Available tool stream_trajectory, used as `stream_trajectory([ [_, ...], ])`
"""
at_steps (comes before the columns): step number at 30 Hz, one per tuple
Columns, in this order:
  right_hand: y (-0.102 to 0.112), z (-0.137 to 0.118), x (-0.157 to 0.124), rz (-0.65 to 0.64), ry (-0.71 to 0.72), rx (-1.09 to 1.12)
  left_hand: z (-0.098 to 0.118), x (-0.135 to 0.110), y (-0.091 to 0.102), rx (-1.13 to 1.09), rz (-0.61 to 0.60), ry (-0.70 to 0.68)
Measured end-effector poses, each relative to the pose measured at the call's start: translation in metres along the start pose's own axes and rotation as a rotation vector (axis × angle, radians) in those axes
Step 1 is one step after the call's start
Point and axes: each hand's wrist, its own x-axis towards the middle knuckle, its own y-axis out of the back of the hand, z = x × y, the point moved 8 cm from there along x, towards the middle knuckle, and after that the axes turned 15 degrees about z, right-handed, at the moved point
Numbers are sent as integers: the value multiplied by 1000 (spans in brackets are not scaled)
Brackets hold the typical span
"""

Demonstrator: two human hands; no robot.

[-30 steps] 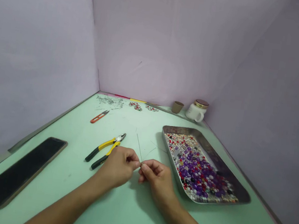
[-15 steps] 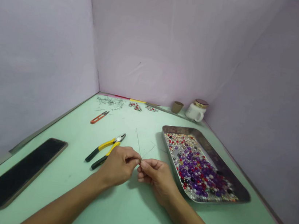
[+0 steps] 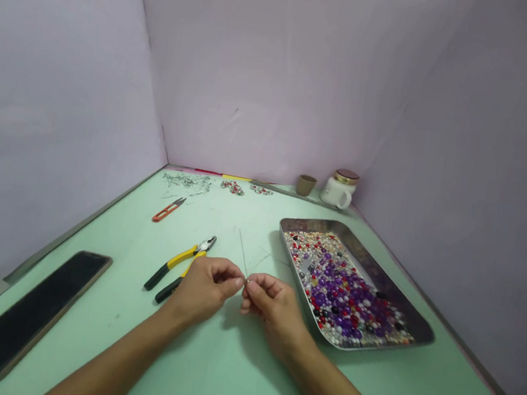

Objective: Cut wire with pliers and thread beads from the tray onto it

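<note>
My left hand [image 3: 207, 288] and my right hand [image 3: 278, 308] meet fingertip to fingertip over the middle of the table. Between them a thin wire [image 3: 242, 251] rises upward, and a second thin strand slants off to the right. My right thumb and forefinger pinch the wire at its lower end, where something tiny, perhaps a bead, shows. The left thumb and fingertips are closed at the same spot, partly hiding it. Beside my left hand lie pliers [image 3: 179, 258] with yellow and black handles, one handle partly covered by the hand.
Right of my hands stands a metal tray [image 3: 406, 293] of purple, red and white beads. A black phone [image 3: 29, 315] lies at left. Red thread snips [image 3: 168, 209], wire scraps [image 3: 188, 182], beaded pieces [image 3: 232, 187], a brown cup [image 3: 306, 185] and a white lidded mug [image 3: 339, 191] are farther back.
My left fingers have shifted slightly at the wire, and the left thumb shows more clearly. The whole view has moved a little; the tools and tray stay in place.
</note>
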Motion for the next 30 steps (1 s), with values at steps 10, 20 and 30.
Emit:
stream_trajectory([
  [10, -4, 6, -3, -74, -57, 55, -14, 3, -7, -85, -154, 121],
  [20, -7, 6, -5, -207, -131, -36, -19, 4, -5, -197, -262, 174],
  [30, -14, 15, -11, -272, -149, -104, -22, 4, -14, -371, -295, 292],
])
